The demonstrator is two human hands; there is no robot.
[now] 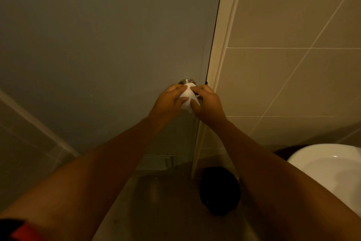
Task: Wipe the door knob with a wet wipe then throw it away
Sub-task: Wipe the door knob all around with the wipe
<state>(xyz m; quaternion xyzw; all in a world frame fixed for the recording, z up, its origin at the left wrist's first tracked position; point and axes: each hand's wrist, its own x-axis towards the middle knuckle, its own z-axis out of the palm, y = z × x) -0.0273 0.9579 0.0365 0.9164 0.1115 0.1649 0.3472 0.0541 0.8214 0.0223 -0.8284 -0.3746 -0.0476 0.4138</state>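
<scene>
A white wet wipe (pixel 188 96) is draped over the door knob (pixel 186 81), whose metal base plate shows just above it on the grey door (pixel 109 41). My left hand (pixel 169 102) presses the wipe from the left, fingers curled around it. From the right, my right hand (pixel 207 104) pinches the same wipe. Most of the knob is hidden under the wipe and both hands.
A black bin (pixel 219 190) stands on the floor below the knob, beside the white door frame (pixel 220 49). A white basin (pixel 330 170) juts in at the lower right. Beige tiled wall (pixel 293 64) fills the right side.
</scene>
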